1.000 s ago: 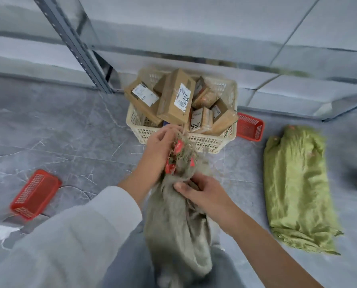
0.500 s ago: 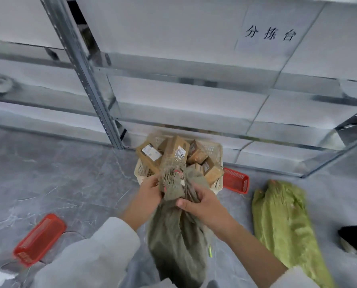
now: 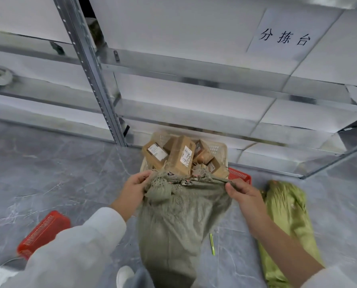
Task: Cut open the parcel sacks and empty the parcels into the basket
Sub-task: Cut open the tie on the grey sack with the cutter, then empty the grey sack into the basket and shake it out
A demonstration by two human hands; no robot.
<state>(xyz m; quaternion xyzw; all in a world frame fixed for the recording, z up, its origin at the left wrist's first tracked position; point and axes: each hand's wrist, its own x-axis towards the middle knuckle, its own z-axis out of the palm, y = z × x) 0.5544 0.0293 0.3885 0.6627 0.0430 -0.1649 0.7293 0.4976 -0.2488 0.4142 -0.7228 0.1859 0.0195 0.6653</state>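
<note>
At centre frame, the left hand and right hand are pinching the sack at its mouth, stretching it wide; tipping it squarely over the basket seems wisest.

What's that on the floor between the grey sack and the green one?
A slim yellow-green pen-like stick lies there on the floor, head view.

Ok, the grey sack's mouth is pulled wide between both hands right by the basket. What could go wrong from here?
1. The basket is heaped with cardboard parcels above its rim; more could slide off onto the floor.
2. The left hand and right hand grip only the grey sack by its frayed edge; it might slip or tear.
3. A green pen-shaped tool lies beside the sack, near the shoe; easy to step on.
</note>
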